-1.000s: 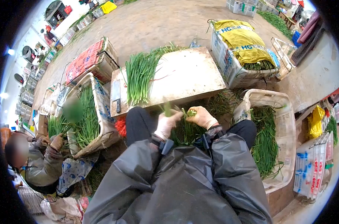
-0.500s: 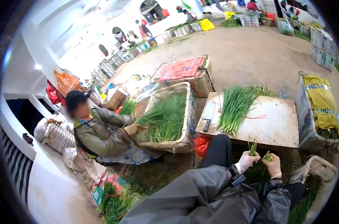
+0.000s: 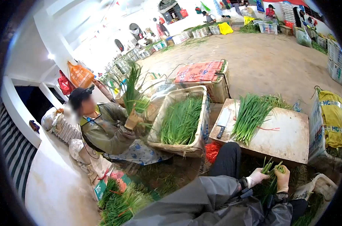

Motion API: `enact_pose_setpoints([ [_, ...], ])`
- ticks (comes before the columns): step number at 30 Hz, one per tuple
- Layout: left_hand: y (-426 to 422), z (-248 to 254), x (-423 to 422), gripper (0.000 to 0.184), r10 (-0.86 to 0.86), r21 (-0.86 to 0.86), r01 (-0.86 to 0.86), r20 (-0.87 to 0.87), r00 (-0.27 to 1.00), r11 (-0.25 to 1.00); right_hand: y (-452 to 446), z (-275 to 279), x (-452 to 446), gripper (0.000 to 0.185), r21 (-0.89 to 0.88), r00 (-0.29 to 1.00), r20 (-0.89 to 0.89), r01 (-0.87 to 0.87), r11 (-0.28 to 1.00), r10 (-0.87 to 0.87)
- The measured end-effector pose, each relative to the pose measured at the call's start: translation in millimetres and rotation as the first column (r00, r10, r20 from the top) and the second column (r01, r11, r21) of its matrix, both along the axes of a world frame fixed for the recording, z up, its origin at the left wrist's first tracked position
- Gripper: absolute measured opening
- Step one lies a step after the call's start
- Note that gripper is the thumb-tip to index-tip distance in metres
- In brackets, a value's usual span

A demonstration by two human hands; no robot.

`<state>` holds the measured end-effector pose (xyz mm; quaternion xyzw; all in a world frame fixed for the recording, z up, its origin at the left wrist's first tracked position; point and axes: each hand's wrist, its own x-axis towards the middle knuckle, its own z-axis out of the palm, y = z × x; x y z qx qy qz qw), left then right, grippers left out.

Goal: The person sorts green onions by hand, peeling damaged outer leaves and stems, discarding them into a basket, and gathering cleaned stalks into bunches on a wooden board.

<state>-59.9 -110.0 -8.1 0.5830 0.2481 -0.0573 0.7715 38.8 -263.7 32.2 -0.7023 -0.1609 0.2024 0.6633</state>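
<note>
"Beyond the two hands, what is shown?"

"Board (image 3: 286, 133), bearing a bundle (image 3: 250, 117) and, towards its left end, a knife (image 3: 222, 123). Red netting (image 3: 213, 151) lies by its near left corner. Left of it stands the left crate (image 3: 175, 149), filled with greens (image 3: 182, 120), with a red-topped box (image 3: 199, 71) behind; at its right end, a yellow-covered crate (image 3: 331, 113)."

"And what hems the hands in?"

"Board edge ahead, knee (image 3: 227, 156) to the left, near crate (image 3: 322, 185) to the right. A co-worker (image 3: 107, 130) sits well apart, left of the left crate, with a raised bunch (image 3: 131, 84)."

"How are the hands posed?"

"Left hand (image 3: 256, 177): reaching rightward, fingers closed on stalks (image 3: 267, 167). Right hand (image 3: 282, 179): upright beside it, fingertips curled inward and gathered on the same green cluster."

"Where do the stalks lie relative to the fingers?"

"Between the hands. Cut-looking ends project above the left fingers; others show at the right fingertips. Lower down, greenery hangs between the wrists, its lower extent too dark to trace."
</note>
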Motion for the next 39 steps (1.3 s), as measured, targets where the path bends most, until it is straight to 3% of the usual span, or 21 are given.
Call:
enact_pose_setpoints([
  [1,-2.6,-1.7,1.8,0.024,0.038,0.107,-0.061,0.205,0.978,0.992,5.6,-10.9,0.6,0.024,-0.038,0.982,0.146,0.131,0.991,-0.124],
  [2,-0.1,-3.7,0.3,0.024,0.003,0.158,-0.031,0.17,0.985,0.987,2.1,-11.3,1.8,0.027,-0.056,0.982,0.112,0.159,0.986,-0.152],
  [5,-1.5,-6.9,-1.7,0.03,-0.024,0.401,0.008,0.035,0.999,0.916,2.5,-12.0,5.7,0.024,-0.149,0.953,0.275,0.172,0.974,-0.127],
  [8,-0.4,10.2,-3.9,0.03,-0.066,0.549,0.019,0.065,0.996,0.836,4.9,-18.7,3.8,0.026,-0.299,0.904,0.414,0.24,0.924,-0.101],
  [12,0.7,23.3,-4.6,0.026,-0.068,0.58,0.035,0.035,0.997,0.814,8.5,-28.1,7.7,0.029,-0.363,0.888,0.456,0.244,0.899,-0.057],
  [15,3.8,25.3,-1.4,0.026,-0.014,0.566,-0.021,0.057,0.998,0.824,9.3,-31.4,7.6,0.026,-0.395,0.917,0.395,0.23,0.89,-0.062],
  [18,11.8,18.2,6.7,0.029,0.023,0.51,-0.076,0.11,0.994,0.857,17.7,-43.8,-1.3,0.02,-0.213,0.898,0.435,0.031,0.977,0.066],
  [20,17.7,15.9,9.6,0.033,0.079,0.533,-0.105,0.071,0.994,0.839,4.4,-40.1,4.4,0.019,-0.264,0.904,0.059,-0.396,0.88,0.424],
  [22,29.5,24.5,8.5,0.039,0.063,0.525,-0.076,0.043,0.997,0.848,8.2,-16.6,3.9,0.021,-0.221,0.788,-0.195,-0.616,0.756,0.584],
  [24,33.2,24.0,9.6,0.039,0.076,0.509,-0.132,0.131,0.989,0.85,9.6,-23.5,8.6,0.02,-0.325,0.957,0.045,-0.258,0.91,0.287],
  [25,32.9,23.0,10.4,0.039,0.08,0.492,-0.138,0.137,0.987,0.86,10.6,-32.6,16.0,0.016,-0.296,0.959,0.264,-0.018,0.955,0.1],
  [26,32.1,21.6,11.0,0.039,0.085,0.474,-0.144,0.144,0.986,0.869,3.5,-37.1,29.3,0.011,-0.236,0.991,0.128,0.06,0.97,-0.03],
  [30,28.3,32.9,8.8,0.038,-0.071,0.348,0.029,0.109,0.991,0.937,4.1,-24.3,31.6,0.017,-0.003,0.999,0.012,0.044,0.999,-0.043],
  [32,16.2,0.6,16.3,0.034,-0.109,0.235,0.058,0.209,0.972,0.97,9.0,-32.5,27.7,0.02,0.092,0.998,-0.061,0.005,0.996,0.001],
  [34,16.8,11.0,14.3,0.034,-0.189,0.29,0.144,0.133,0.973,0.946,7.6,-19.7,22.1,0.025,0.159,0.977,-0.182,-0.079,0.984,0.108],
  [37,14.6,13.9,14.3,0.033,-0.161,0.13,0.137,0.195,0.968,0.982,7.6,20.1,9.9,0.025,0.239,0.94,-0.246,-0.18,0.954,0.238],
  [38,16.9,13.3,13.4,0.033,-0.201,0.242,0.163,0.142,0.969,0.957,10.2,14.1,15.6,0.024,0.199,0.965,-0.157,-0.177,0.964,0.209],
  [39,20.7,19.5,11.1,0.034,-0.207,0.142,0.185,0.155,0.966,0.972,13.1,-0.4,23.6,0.023,0.146,0.984,-0.068,-0.155,0.977,0.166],
])
